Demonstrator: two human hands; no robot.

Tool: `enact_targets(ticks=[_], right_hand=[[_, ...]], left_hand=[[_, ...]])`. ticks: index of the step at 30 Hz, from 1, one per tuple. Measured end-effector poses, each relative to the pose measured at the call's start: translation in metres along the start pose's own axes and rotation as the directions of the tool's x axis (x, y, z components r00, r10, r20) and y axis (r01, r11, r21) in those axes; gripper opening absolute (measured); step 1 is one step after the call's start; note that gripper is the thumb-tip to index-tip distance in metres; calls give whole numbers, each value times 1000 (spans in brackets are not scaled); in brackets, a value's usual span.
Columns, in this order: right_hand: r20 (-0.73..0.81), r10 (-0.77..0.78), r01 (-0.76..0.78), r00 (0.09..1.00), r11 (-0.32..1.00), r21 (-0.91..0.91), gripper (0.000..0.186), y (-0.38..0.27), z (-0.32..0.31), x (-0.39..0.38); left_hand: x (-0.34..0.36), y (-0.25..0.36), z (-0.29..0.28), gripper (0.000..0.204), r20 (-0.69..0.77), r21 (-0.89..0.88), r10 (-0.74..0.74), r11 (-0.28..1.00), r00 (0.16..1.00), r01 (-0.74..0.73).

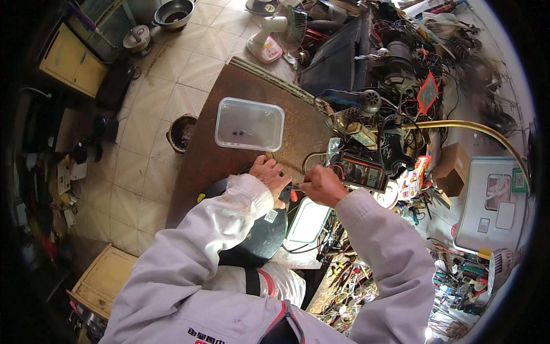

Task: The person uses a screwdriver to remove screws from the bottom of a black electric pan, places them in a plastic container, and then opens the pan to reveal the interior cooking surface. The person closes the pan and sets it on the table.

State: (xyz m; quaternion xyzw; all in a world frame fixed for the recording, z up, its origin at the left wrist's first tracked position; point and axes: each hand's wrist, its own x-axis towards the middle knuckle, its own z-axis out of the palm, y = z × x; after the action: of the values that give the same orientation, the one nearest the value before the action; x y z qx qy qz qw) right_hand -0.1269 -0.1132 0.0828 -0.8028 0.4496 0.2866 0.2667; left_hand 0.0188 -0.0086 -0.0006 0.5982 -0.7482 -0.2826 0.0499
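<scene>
A round, glossy black appliance [252, 243] with a small white label lies at the table's near edge, in front of my body. On its far side rests my left hand [269, 178], its fingers curled over the black part and gripping it. Just to the right, my right hand [325, 185] is closed in a pinch. A thin dark tool, perhaps a screwdriver, runs from its fingers toward my left hand; most of it is hidden. Something small and red [294, 195] shows between the hands. Beyond them stands a clear plastic tub [252, 101] with a few small dark bits inside.
The brown table [200, 143] carries the tub. To the right are a multimeter [375, 178], a lit white panel [309, 221] and tangled cables. Loose tools and parts crowd the lower right. A white fan [275, 26] and a round bin [182, 133] stand on the tiled floor.
</scene>
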Motion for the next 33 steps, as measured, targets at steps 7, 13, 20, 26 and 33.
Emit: enact_targets(ticks=[7, 13, 20, 26, 33], right_hand=[[151, -539, 515, 829, 629, -582, 15, -9, 6, -15], [-56, -34, 33, 998, 999, -21, 22, -2, 4, 2], [125, -501, 484, 856, 694, -534, 20, -9, 5, -16], [-75, -95, 88, 993, 992, -85, 22, -4, 6, -9], [-143, -229, 206, 963, 965, -162, 29, -7, -8, -45]], left_hand=[[-3, -2, 1, 71, 11, 12, -15, 1000, 1000, 14], [-3, 1, -4, 79, 49, 3, -24, 1000, 999, 24], [-4, -1, 0, 71, -11, 13, -12, 1000, 1000, 12], [-3, 1, -1, 76, 21, 14, -24, 1000, 1000, 24], [-5, -2, -2, 79, -6, -19, -24, 1000, 1000, 24]])
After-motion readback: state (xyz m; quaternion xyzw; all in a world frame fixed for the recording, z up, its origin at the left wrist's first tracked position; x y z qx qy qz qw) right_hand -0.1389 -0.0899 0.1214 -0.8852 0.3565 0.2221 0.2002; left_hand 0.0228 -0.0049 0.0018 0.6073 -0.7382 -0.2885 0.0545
